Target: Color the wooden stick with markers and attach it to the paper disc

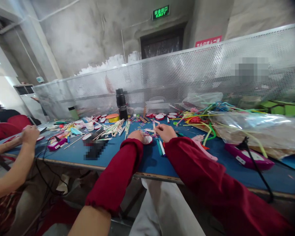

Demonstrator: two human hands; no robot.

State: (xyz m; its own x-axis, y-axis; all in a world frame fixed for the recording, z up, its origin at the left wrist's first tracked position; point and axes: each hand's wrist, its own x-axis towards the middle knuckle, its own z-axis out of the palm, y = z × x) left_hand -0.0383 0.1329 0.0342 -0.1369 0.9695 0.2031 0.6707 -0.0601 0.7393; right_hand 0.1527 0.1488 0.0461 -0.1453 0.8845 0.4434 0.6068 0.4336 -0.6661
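The left hand [135, 135] is laid on the blue table [149, 160], its fingers curled together just beside a small white round cup [147, 140]. A thin wooden stick [153, 126] is pinched by the fingers of the right hand [165, 131] and is held almost upright above the cup. A heap of wooden sticks [113, 128] is seen to the left, and a black bottle [121, 104] behind it. A co-worker's hands [29, 135] are rested at the far left edge.

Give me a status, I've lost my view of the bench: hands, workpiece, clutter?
Left hand resting by small round white piece. Right hand pinching a wooden stick. Markers close beside; co-worker's hands far left, apart.
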